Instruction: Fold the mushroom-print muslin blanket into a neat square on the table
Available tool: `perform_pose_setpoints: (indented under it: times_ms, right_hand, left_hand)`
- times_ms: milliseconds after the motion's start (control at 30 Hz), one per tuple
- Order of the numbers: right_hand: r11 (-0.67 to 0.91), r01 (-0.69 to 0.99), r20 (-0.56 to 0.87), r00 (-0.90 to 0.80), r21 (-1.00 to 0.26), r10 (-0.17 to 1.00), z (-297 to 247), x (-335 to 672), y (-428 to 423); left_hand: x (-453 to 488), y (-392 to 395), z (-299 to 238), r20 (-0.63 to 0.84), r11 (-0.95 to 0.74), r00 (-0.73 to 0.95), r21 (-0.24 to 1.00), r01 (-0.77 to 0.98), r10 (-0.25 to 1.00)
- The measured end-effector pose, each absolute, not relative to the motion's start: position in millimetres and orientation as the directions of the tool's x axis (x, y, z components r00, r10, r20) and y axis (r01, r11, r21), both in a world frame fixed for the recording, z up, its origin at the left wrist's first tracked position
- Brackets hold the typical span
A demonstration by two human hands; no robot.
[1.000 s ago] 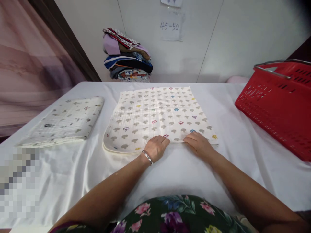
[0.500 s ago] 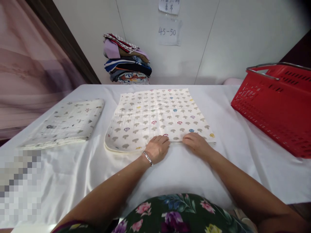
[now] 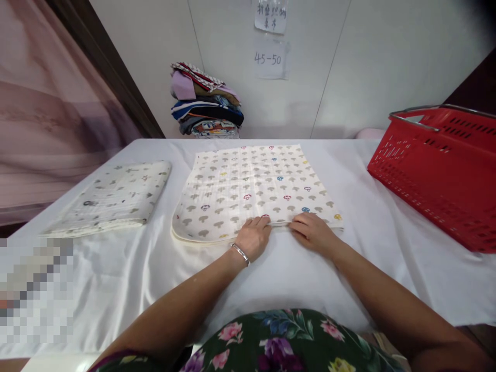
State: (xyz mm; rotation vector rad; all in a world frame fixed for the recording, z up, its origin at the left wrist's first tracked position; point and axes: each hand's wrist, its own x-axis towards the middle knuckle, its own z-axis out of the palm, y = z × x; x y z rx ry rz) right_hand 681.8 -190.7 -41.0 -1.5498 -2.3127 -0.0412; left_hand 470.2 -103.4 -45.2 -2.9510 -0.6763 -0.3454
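Note:
A cream cloth with a mushroom print (image 3: 251, 188) lies folded and flat in the middle of the white-covered table (image 3: 116, 268). My left hand (image 3: 253, 237), a silver bracelet on its wrist, rests at the cloth's near edge with its fingertips curled onto the hem. My right hand (image 3: 312, 232) sits right beside it on the same edge, its fingers bent and pinching the hem. The two hands almost touch at the middle of that edge.
A second folded printed cloth (image 3: 114, 199) lies to the left. A red plastic basket (image 3: 442, 165) with metal handles stands at the right. A pile of folded coloured fabrics (image 3: 207, 103) sits against the back wall under paper notes (image 3: 271, 58).
Both hands have stayed on the near edge of the mushroom cloth, barely shifting. The view has drifted slightly, so everything sits a little lower and to the right.

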Motion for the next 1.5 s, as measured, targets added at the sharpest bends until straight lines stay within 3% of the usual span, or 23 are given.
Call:
perform_pose_setpoints:
  times_ms: [200, 467, 633, 900, 1133, 1500]
  right_hand:
    - [0.376, 0.914, 0.302, -0.320, -0.149, 0.898, -42.5, 679.6, -191.2]
    - [0.335, 0.936, 0.316, -0.285, -0.113, 0.905, -41.0, 677.0, -192.4]
    - [0.325, 0.941, 0.310, -0.282, -0.096, 0.908, -41.8, 676.5, -193.9]
    - [0.430, 0.890, 0.293, -0.375, -0.151, 0.879, -44.1, 682.0, -199.8]
    - [0.434, 0.885, 0.299, -0.374, -0.169, 0.878, -43.1, 684.1, -197.3]
    - [0.407, 0.884, 0.275, -0.342, -0.232, 0.899, -40.9, 684.8, -198.6]
  left_hand:
    - [473.8, -102.1, -48.1, 0.266, -0.894, 0.874, -0.080, 0.441, 0.407]
    - [466.4, -102.3, -46.7, 0.417, -0.933, 0.837, 0.097, 0.346, 0.354]
    - [464.7, -101.4, -50.7, 0.423, -0.930, 0.828, 0.161, 0.329, 0.367]
    - [467.4, -102.9, -50.9, 0.324, -0.943, 0.886, 0.093, 0.319, 0.331]
    - [465.3, -101.7, -51.2, 0.340, -0.950, 0.887, 0.116, 0.289, 0.311]
    - [468.2, -105.0, -45.4, 0.353, -0.961, 0.895, 0.047, 0.273, 0.271]
